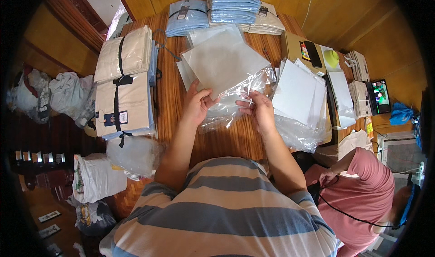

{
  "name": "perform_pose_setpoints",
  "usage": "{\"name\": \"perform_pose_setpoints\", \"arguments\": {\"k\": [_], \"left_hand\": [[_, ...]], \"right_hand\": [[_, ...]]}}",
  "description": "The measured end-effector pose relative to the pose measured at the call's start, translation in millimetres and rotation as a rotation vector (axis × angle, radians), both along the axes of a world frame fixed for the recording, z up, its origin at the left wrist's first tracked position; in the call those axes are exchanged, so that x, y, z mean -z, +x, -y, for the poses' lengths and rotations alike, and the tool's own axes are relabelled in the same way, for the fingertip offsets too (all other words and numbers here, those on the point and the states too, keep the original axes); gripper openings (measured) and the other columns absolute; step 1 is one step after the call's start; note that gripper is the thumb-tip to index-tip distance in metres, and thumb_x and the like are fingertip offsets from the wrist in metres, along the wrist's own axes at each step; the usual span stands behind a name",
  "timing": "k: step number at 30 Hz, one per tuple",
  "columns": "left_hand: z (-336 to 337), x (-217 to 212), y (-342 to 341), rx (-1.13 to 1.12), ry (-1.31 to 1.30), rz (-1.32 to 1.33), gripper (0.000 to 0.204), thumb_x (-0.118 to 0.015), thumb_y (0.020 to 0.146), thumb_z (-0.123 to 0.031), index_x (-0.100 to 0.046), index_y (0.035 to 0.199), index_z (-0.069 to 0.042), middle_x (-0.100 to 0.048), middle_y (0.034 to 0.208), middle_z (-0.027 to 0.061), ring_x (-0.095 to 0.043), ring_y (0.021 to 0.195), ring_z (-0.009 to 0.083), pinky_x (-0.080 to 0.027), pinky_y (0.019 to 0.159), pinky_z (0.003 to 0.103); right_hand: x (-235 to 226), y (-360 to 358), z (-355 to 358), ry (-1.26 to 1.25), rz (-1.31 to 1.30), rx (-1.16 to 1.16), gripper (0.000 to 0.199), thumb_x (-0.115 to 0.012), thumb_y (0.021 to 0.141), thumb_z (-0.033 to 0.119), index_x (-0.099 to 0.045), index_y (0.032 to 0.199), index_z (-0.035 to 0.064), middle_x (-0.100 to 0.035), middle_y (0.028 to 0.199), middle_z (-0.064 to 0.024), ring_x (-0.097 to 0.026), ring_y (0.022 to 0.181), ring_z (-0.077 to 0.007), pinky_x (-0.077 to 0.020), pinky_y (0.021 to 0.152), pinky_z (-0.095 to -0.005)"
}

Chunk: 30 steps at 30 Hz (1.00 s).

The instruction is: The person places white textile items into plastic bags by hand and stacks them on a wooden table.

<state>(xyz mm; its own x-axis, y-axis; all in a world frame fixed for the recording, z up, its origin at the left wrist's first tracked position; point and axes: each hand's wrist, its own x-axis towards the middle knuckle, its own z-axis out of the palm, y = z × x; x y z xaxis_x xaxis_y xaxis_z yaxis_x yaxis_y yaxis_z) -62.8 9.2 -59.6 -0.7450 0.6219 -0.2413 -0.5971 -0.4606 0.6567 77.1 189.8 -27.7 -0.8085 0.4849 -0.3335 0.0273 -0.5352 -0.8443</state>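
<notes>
A clear plastic bag [229, 111] lies crumpled before me, with a pale grey sheet [222, 64] under or inside its upper part; which of the two I cannot tell. At the bag's left side, my left hand [199, 104] has its fingers bent around the film, close to the sheet's lower corner. My right hand [258, 111] pinches the bag's right side between thumb and fingers. Other pale sheets [217, 34] stick out beneath the top one. To the right of my hand, a stack of white sheets [299, 94] rests over more clear bags [294, 132].
Packed beige fabric bundles with black straps [122, 98] stand at the left table edge. Blue packages [235, 5] are piled at the back. On the right are a cardboard box [292, 46], a phone [312, 53] and a lit screen [380, 96]. A person in pink [362, 184] sits close by.
</notes>
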Motion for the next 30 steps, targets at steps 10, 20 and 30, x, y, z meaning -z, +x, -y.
{"name": "perform_pose_setpoints", "arguments": {"k": [10,20,30], "left_hand": [[1,-46,14,-0.039,-0.011,-0.174,0.068,-0.059,0.092,0.001,-0.025,0.15,-0.01,-0.066,0.11,0.011,-0.071,0.093,0.0231,-0.065,0.075,0.044],[-3,-59,23,0.016,-0.075,-0.456,0.064,-0.06,0.093,0.0,-0.029,0.148,-0.007,-0.064,0.115,0.0165,-0.07,0.091,0.0218,-0.065,0.066,0.037],[-55,-81,7,0.548,-0.15,-0.605,0.051,-0.059,0.101,-0.014,-0.038,0.145,-0.002,-0.067,0.115,0.016,-0.071,0.088,0.0206,-0.059,0.07,0.031]], "right_hand": [[-48,2,1,0.174,0.057,0.16,0.026,-0.078,0.089,0.022,-0.066,0.101,0.0026,-0.071,0.085,-0.0079,-0.067,0.072,-0.0142,-0.0522,0.061,-0.025],[-74,38,-90,0.308,-0.2,0.389,0.059,-0.054,0.098,0.047,-0.053,0.135,0.0011,-0.065,0.123,-0.0186,-0.067,0.101,-0.0247,-0.0522,0.083,-0.0342],[-75,99,-145,0.594,0.236,0.284,0.029,-0.073,0.089,0.016,-0.068,0.109,-0.0055,-0.07,0.085,-0.0064,-0.064,0.063,-0.0126,-0.052,0.059,-0.0243]]}}
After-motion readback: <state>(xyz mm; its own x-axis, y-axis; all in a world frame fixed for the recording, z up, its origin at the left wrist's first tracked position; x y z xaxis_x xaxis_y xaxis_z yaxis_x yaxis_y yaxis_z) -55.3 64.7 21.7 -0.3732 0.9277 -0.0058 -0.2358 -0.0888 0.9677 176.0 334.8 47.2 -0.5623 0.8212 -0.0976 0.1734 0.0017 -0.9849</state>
